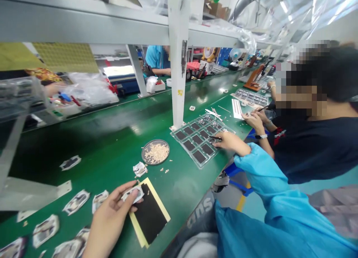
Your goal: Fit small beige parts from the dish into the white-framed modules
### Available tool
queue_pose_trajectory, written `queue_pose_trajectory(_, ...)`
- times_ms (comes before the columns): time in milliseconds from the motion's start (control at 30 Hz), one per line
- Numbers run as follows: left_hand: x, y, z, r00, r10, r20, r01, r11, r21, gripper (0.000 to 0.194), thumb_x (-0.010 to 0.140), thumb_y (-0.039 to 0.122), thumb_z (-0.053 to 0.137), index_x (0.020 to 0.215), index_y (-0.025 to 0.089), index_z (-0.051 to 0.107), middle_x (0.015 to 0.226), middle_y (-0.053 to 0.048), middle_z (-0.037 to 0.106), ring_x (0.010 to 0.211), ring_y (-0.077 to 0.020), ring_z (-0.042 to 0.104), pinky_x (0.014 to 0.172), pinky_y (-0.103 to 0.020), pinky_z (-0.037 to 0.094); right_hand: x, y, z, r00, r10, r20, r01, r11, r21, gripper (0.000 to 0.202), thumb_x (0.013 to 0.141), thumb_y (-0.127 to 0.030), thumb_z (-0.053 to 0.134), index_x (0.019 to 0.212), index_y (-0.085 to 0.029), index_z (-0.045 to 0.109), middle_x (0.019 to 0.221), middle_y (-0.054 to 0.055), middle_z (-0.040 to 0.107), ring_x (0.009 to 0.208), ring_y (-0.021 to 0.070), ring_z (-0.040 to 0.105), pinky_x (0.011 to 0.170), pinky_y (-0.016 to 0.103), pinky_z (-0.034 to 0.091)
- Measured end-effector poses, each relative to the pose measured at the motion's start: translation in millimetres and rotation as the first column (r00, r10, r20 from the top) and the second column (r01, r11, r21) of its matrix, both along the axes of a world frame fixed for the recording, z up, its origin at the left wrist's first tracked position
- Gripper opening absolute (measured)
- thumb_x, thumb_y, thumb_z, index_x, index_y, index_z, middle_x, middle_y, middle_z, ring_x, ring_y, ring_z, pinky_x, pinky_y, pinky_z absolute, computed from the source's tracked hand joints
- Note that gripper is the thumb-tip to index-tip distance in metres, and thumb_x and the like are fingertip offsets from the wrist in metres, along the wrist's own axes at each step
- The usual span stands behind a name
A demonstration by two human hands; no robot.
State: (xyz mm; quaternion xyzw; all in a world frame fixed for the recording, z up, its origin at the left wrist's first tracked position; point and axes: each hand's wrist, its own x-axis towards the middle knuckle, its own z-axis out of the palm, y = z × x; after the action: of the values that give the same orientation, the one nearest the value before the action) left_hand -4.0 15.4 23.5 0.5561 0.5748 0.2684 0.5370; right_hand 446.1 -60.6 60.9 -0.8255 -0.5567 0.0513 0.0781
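Observation:
My left hand grips a small white plastic casing between thumb and fingers, above the upper-left corner of a black sheet lying on yellow paper. Farther right, my right hand pinches dark tweezers over a clear compartment tray. Flat dark rectangles fill its nearer compartments, and small metallic parts lie in the far ones. What the tweezer tips touch is too small to make out. A round dish of tiny beige pieces stands between my hands, with another white casing beside it.
Several similar casings lie at the lower left of the green bench. A white metal post rises behind the tray. At right, a co-worker's hands work near a white card and a second tray.

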Motion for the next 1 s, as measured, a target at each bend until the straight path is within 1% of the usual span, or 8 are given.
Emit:
queue_pose_trajectory(200,1.5,-2.5,-3.2,0.993,-0.091,0.075,0.087,0.994,0.061,0.06,0.075,0.06,0.077,0.113,0.014,0.07,0.079,-0.008,0.075,0.068,-0.0213,0.071,0.053,-0.024,0.053,1.6,-5.8,-13.5,0.999,0.042,-0.019,-0.041,0.999,0.025,0.021,0.082,-0.028,0.076,0.1,-0.018,0.072,0.099,0.008,0.074,0.087,0.0222,0.067,0.073,0.028,0.045)
queue_pose_trajectory(333,8.9,-17.9,-0.7,0.978,-0.102,0.18,0.094,0.994,0.053,0.051,0.078,0.052,0.078,0.108,0.012,0.071,0.084,-0.01,0.076,0.066,-0.0202,0.072,0.042,-0.02,0.043,13.2,-2.0,-16.4,0.987,0.158,-0.036,-0.156,0.986,0.053,0.012,0.078,-0.022,0.077,0.089,-0.02,0.073,0.088,0.009,0.075,0.07,0.0227,0.067,0.064,0.032,0.045)
queue_pose_trajectory(400,11.9,-21.5,-1.5,0.967,-0.085,0.242,0.076,0.996,0.047,0.046,0.076,0.048,0.08,0.104,0.012,0.073,0.079,-0.008,0.075,0.061,-0.0177,0.07,0.045,-0.02,0.047,11.7,10.7,-19.2,0.983,0.183,-0.014,-0.177,0.966,0.19,0.016,0.071,-0.024,0.084,0.083,-0.022,0.073,0.078,0.01,0.074,0.059,0.0233,0.065,0.057,0.034,0.043)
queue_pose_trajectory(533,15.4,-22.2,-5.8,0.918,-0.04,0.396,0.025,0.999,0.043,0.043,0.071,0.046,0.085,0.095,0.011,0.076,0.084,-0.009,0.076,0.06,-0.0149,0.069,0.056,-0.025,0.058,-43.4,42.1,-15.8,0.972,0.206,-0.11,-0.146,0.904,0.402,0.019,0.081,-0.047,0.075,0.085,-0.029,0.07,0.063,0.004,0.067,0.048,0.0207,0.057,0.048,0.034,0.039)
queue_pose_trajectory(700,14.7,-22.3,-10.6,0.898,0.019,0.439,-0.06,0.995,0.079,0.042,0.068,0.045,0.087,0.091,0.011,0.078,0.088,-0.01,0.077,0.065,-0.0151,0.068,0.06,-0.027,0.06,-167.4,73.1,-6.5,0.717,0.61,-0.337,-0.436,0.77,0.465,0.02,0.082,-0.039,0.073,0.087,-0.023,0.064,0.085,0.004,0.073,0.075,0.022,0.068,0.069,0.033,0.052)
queue_pose_trajectory(833,8.1,-13.3,-8.0,0.872,0.105,0.477,-0.141,0.989,0.04,0.04,0.067,0.044,0.089,0.087,0.011,0.077,0.077,-0.007,0.076,0.062,-0.0147,0.067,0.058,-0.025,0.058,-225.6,89.8,-6.1,0.487,0.776,-0.401,-0.602,0.631,0.49,0.015,0.087,-0.034,0.069,0.09,-0.02,0.068,0.088,0.004,0.071,0.08,0.0199,0.067,0.072,0.031,0.051)
queue_pose_trajectory(900,4.6,-8.3,-4.8,0.875,0.139,0.464,-0.173,0.984,0.03,0.04,0.069,0.044,0.087,0.089,0.011,0.077,0.072,-0.006,0.074,0.059,-0.0143,0.066,0.052,-0.023,0.054,-235.0,89.3,-10.5,0.408,0.78,-0.475,-0.611,0.62,0.493,0.017,0.089,-0.036,0.068,0.085,-0.019,0.067,0.081,0.003,0.068,0.076,0.0182,0.064,0.068,0.029,0.05)
queue_pose_trajectory(1000,0.7,-3.9,-2.0,0.895,0.172,0.412,-0.203,0.979,0.03,0.042,0.08,0.047,0.078,0.102,0.011,0.077,0.066,-0.005,0.07,0.054,-0.0139,0.064,0.041,-0.019,0.039,-235.5,82.6,-22.1,0.339,0.696,-0.634,-0.564,0.689,0.455,0.021,0.089,-0.037,0.067,0.08,-0.018,0.065,0.076,0.002,0.066,0.07,0.0158,0.062,0.063,0.026,0.048)
